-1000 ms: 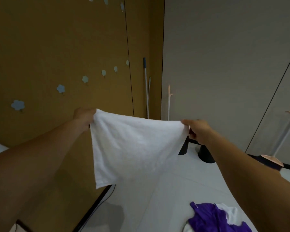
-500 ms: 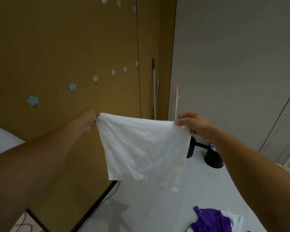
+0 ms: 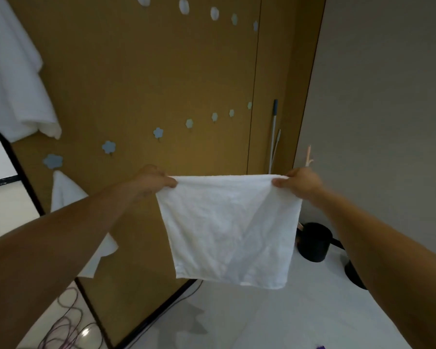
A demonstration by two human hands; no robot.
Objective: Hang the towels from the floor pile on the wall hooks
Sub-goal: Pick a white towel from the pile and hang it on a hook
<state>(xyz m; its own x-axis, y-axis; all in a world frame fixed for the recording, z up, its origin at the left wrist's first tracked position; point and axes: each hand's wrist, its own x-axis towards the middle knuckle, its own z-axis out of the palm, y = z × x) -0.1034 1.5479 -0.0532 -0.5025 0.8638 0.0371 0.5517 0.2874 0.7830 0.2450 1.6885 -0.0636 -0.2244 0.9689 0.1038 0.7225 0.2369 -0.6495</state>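
No writing, label, brand, number or sign can be read anywhere. The white towel (image 3: 227, 230) at centre, the flower-shaped hooks (image 3: 108, 147) and the brown wall (image 3: 136, 71) at upper left show plain surfaces.

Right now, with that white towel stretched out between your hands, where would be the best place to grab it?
Take the white towel by its top edge, coming down from above, between the left hand and right hand that pinch its upper corners. That edge is taut and level; the rest hangs loose and would probably bunch.
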